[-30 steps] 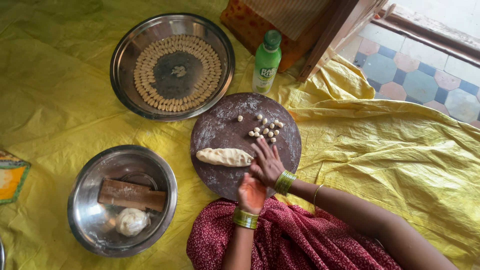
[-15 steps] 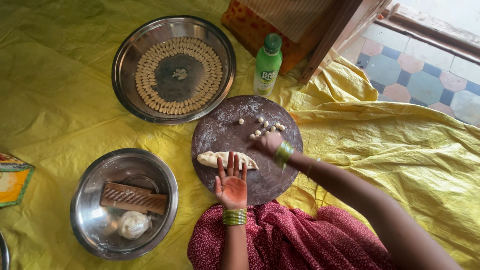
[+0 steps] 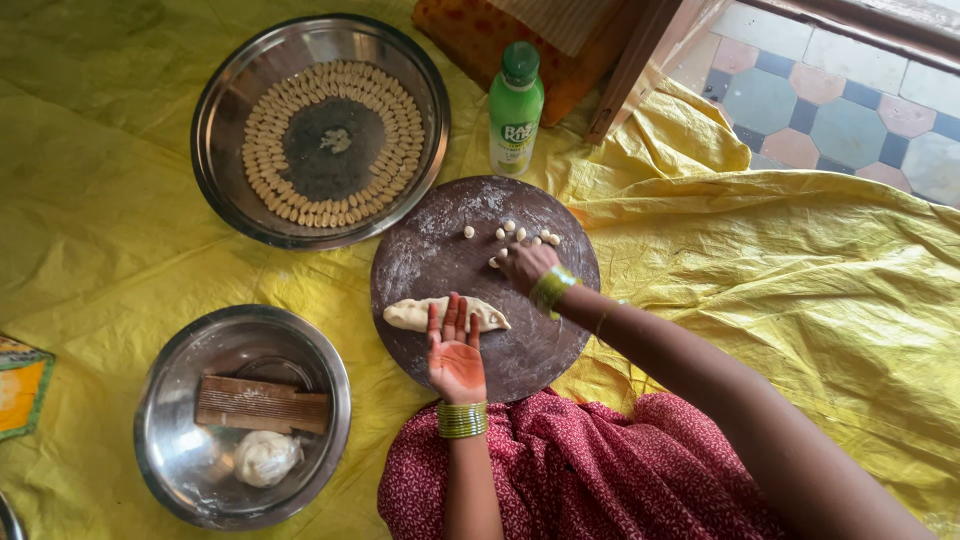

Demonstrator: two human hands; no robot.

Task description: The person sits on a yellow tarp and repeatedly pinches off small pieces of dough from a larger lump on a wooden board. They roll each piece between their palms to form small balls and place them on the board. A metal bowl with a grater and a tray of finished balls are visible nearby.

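- While the person sat on the yellow sheet [image 3: 130,220], the left hand [image 3: 456,350] lay palm up and flat, with all fingers stretched out and holding nothing; the fingertips were touching the dough roll [image 3: 425,314].
- That dough roll rested on the round dark board [image 3: 430,255], on its near-left part.
- On the far side of the board the right hand [image 3: 527,266] was curled over the small dough pieces [image 3: 505,232] — whether the fingers pinched one, I could not tell.
- I judged the dough soft and light, perhaps a little sticky, easy to dent; better to take it from below at the middle, or gently at both ends.
- Near them stood a steel tray [image 3: 215,130] with shaped pieces in rings, a green bottle [image 3: 516,105], and a steel bowl [image 3: 165,400] with a wooden block [image 3: 262,404] and a dough lump [image 3: 265,457].
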